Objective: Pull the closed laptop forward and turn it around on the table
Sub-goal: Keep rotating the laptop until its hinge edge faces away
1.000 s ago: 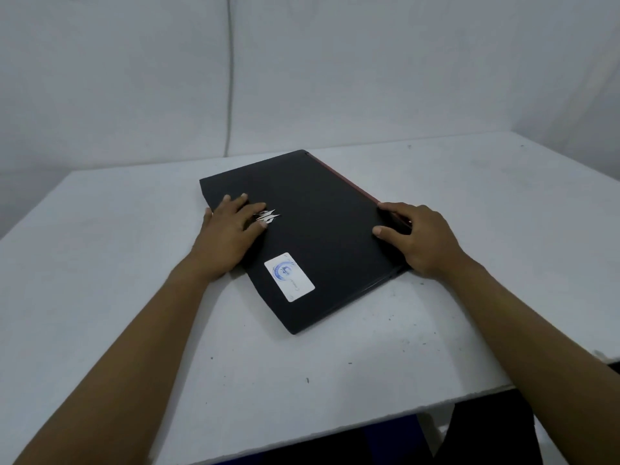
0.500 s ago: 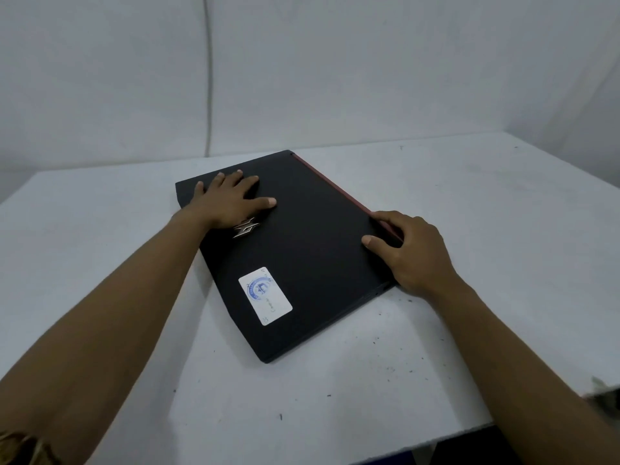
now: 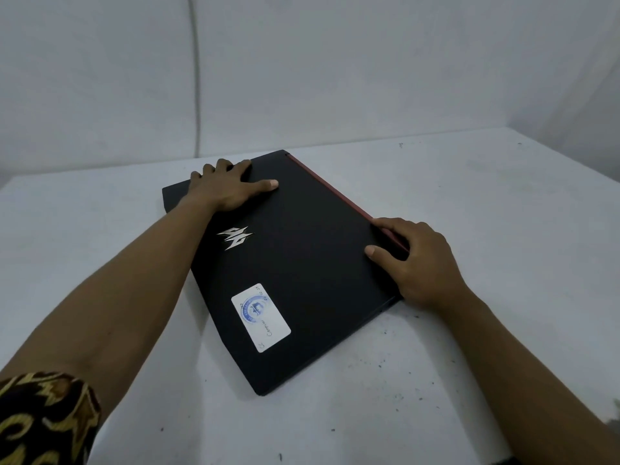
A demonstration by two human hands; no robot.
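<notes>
Laptop (image 3: 302, 263), black and closed, lies flat on the white table (image 3: 486, 203), turned at an angle so that one corner points toward the person and its red-trimmed edge runs diagonally away on the right. Both bare hands are on it. The left hand (image 3: 228, 189) rests palm down on the lid at the far left corner, fingers spread and curled over the far edge, thumb stretched out flat toward the red edge; it presses rather than clasps, so the whole body of the laptop extends from under that palm toward the person and to the right. The right hand (image 3: 416, 260) holds the red-trimmed edge near its near end: the thumb lies on top of the lid and the fingers wrap over the side, though whether their tips reach underneath cannot be told. From this hand the lid stretches away to the left. Between the two hands, nearer the left forearm, sits a silver logo (image 3: 236, 237), and closer to the person is a white sticker (image 3: 261, 317) with a blue stamp. A patterned sleeve (image 3: 43, 421) shows on the left arm.
</notes>
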